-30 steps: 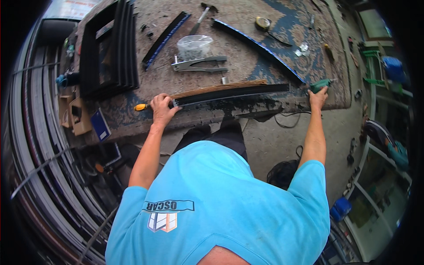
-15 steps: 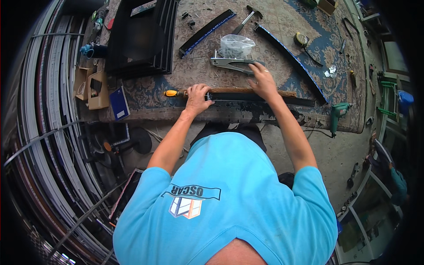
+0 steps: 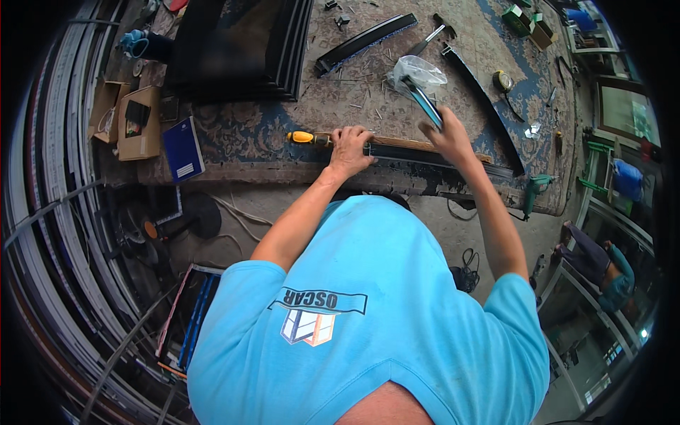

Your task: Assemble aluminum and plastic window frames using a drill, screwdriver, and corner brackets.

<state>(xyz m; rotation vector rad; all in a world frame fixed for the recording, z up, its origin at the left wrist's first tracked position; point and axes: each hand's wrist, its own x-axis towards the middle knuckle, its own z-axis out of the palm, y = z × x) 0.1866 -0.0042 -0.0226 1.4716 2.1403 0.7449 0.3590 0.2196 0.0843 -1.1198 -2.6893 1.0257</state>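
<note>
My left hand [image 3: 348,151] is closed over the left end of a long black metal profile [image 3: 414,156] near the table's front edge. Behind the profile runs a thin wooden strip [image 3: 404,142], and a yellow-handled tool [image 3: 302,137] lies just left of my fingers. My right hand [image 3: 452,137] grips the handles of a hand riveter [image 3: 423,101], lifted above the table and tilted with its head toward a clear plastic bag [image 3: 423,69]. Fingers of the right hand are slightly blurred by motion.
Stacked black frames [image 3: 237,53] stand at the back left. Two more black profiles, a hammer [image 3: 440,28] and a tape measure [image 3: 503,81] lie on the carpet-covered table. A green drill [image 3: 536,191] sits at the right front edge, a blue notebook [image 3: 183,149] at the left.
My right hand has taken up the riveter, which was lying on the table, and raised it. My left hand stays on the profile's end. The whole view has shifted.
</note>
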